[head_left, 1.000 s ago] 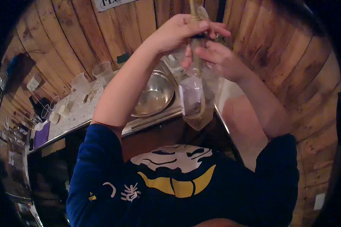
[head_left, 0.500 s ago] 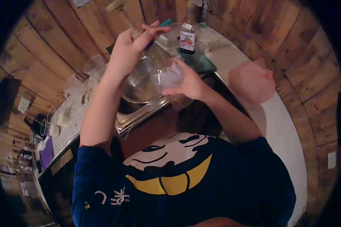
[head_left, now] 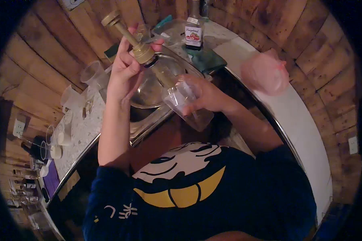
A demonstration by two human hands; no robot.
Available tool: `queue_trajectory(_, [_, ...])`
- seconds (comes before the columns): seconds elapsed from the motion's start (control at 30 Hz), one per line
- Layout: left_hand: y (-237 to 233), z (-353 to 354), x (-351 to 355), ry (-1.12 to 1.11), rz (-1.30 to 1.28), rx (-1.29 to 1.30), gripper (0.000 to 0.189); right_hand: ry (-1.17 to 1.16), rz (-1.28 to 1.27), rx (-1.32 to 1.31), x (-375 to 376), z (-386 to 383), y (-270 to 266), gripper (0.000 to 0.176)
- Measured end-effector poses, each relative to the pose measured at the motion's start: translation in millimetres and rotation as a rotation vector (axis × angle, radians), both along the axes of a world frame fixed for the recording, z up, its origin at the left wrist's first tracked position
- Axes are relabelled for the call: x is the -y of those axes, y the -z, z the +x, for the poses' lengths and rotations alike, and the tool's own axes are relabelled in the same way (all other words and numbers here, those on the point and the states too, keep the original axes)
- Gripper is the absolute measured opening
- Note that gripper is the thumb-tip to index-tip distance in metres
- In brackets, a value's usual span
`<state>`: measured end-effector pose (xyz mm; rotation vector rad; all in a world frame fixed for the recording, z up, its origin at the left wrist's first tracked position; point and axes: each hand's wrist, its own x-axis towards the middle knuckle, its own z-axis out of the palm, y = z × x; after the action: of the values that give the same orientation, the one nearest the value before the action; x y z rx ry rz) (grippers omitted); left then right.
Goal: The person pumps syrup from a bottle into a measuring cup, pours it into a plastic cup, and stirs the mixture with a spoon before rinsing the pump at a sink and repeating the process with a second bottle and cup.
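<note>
The table (head_left: 84, 122), speckled on its left stretch and white on its right, has a steel sink (head_left: 137, 135) set into it toward ten o'clock. A hazelnut syrup bottle (head_left: 193, 37) stands at twelve, touching or just beside a dark green cloth (head_left: 211, 61) near one, with a pink plastic bag (head_left: 263, 74) at two. Clear plastic cups (head_left: 92, 74) stand at ten, small cream-coloured containers (head_left: 63, 139) sit at nine, and something purple (head_left: 50, 179) lies at eight.

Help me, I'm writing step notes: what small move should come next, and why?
Probably a slight left-hand twist of the collar on the gold pump dispenser: the left fingers are at that collar, while the right hand grips the tilted clear bottle below, which should steady it.
</note>
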<state>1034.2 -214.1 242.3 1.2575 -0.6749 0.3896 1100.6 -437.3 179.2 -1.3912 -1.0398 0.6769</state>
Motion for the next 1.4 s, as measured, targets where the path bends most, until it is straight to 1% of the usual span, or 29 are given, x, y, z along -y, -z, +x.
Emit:
queue_trajectory(0.07, [3,-1,7,-0.001,-0.096,-0.069,0.093,0.015,-0.089,-0.019,5,-5,-11,0.09])
queue_trajectory(0.1, [5,-1,13,-0.003,-0.144,-0.107,0.095,0.056,-0.078,0.048,7,-3,-6,0.089])
queue_trajectory(0.17, [12,12,21,0.116,-0.246,-0.106,0.092,0.135,-0.064,0.184,14,4,10,0.086])
queue_trajectory(0.2, [18,21,26,0.172,-0.298,-0.106,0.091,0.181,-0.049,0.155,21,7,10,0.082])
queue_trajectory(0.27, [32,54,37,-0.106,-0.169,-0.273,0.089,0.264,-0.015,0.103,42,16,6,0.077])
queue_trajectory(0.3, [42,76,42,-0.252,-0.104,-0.353,0.089,0.327,-0.021,0.17,56,20,-6,0.074])
queue_trajectory(0.33, [60,107,46,-0.428,0.147,-0.268,0.088,0.385,-0.027,0.237,73,23,-24,0.071])
queue_trajectory(0.37, [81,139,51,-0.604,0.398,-0.183,0.087,0.449,-0.128,0.236,90,22,-48,0.067])
queue_trajectory(0.4, [96,164,59,-0.643,0.46,-0.153,0.089,0.512,-0.23,0.234,108,23,-68,0.063])
queue_trajectory(0.43, [108,184,67,-0.681,0.526,-0.121,0.092,0.508,-0.159,0.025,128,32,-78,0.059])
queue_trajectory(0.5, [122,209,85,-0.885,0.608,-0.099,0.08,0.489,0.029,-0.002,172,70,-81,0.049])
queue_trajectory(0.53, [123,216,92,-0.98,0.65,-0.086,0.075,0.496,0.107,0.05,190,85,-84,0.046])
queue_trajectory(0.57, [120,220,96,-0.961,0.75,-0.195,0.067,0.502,0.184,0.104,207,100,-87,0.044])
queue_trajectory(0.63, [112,223,102,-0.9,0.942,-0.414,0.053,0.56,0.251,-0.052,241,106,-118,0.042])
queue_trajectory(0.67, [144,247,91,-0.951,0.836,-0.248,0.042,0.573,0.284,-0.066,253,102,-128,0.042])
queue_trajectory(0.7, [135,246,97,-0.968,0.851,-0.304,0.041,0.59,0.318,-0.082,263,93,-137,0.043])
queue_trajectory(0.77, [104,232,118,-1.003,0.885,-0.421,0.04,0.624,0.402,-0.136,292,86,-134,0.048])
queue_trajectory(0.83, [103,236,129,-0.932,0.827,-0.435,0.04,0.675,0.439,-0.146,323,91,-121,0.05])
queue_trajectory(0.87, [104,236,133,-0.908,0.797,-0.447,0.04,0.728,0.42,-0.117,340,96,-111,0.05])
queue_trajectory(0.9, [98,228,143,-0.855,0.772,-0.421,0.04,0.788,0.386,-0.081,357,102,-99,0.051])
queue_trajectory(0.97, [83,195,160,-0.833,0.712,-0.387,0.041,0.891,0.28,-0.019,386,117,-71,0.053])
queue_trajectory(1.03, [87,167,156,-0.943,0.679,-0.4,0.04,0.978,0.137,0.036,411,131,-39,0.055])
queue_trajectory(1.1, [88,135,135,-0.974,0.627,-0.48,0.042,1.012,0.021,0.082,420,148,-13,0.057])
queue_trajectory(1.2, [84,60,94,-1.323,0.59,-0.461,0.044,1.056,-0.154,0.157,426,159,16,0.06])
queue_trajectory(1.23, [95,36,60,-1.356,0.501,-0.465,0.046,1.066,-0.202,0.18,425,161,24,0.061])
queue_trajectory(1.3, [99,-19,3,-1.572,0.435,-0.51,0.038,1.06,-0.281,0.237,421,157,27,0.063])
queue_trajectory(1.33, [103,-47,-27,-1.582,0.434,-0.598,0.036,1.057,-0.312,0.258,417,153,30,0.064])
queue_trajectory(1.37, [112,-70,-62,-1.678,0.56,-0.663,0.037,1.041,-0.346,0.284,411,149,31,0.065])
queue_trajectory(1.4, [129,-90,-98,-1.787,0.577,-0.587,0.04,1.025,-0.366,0.31,404,142,30,0.065])
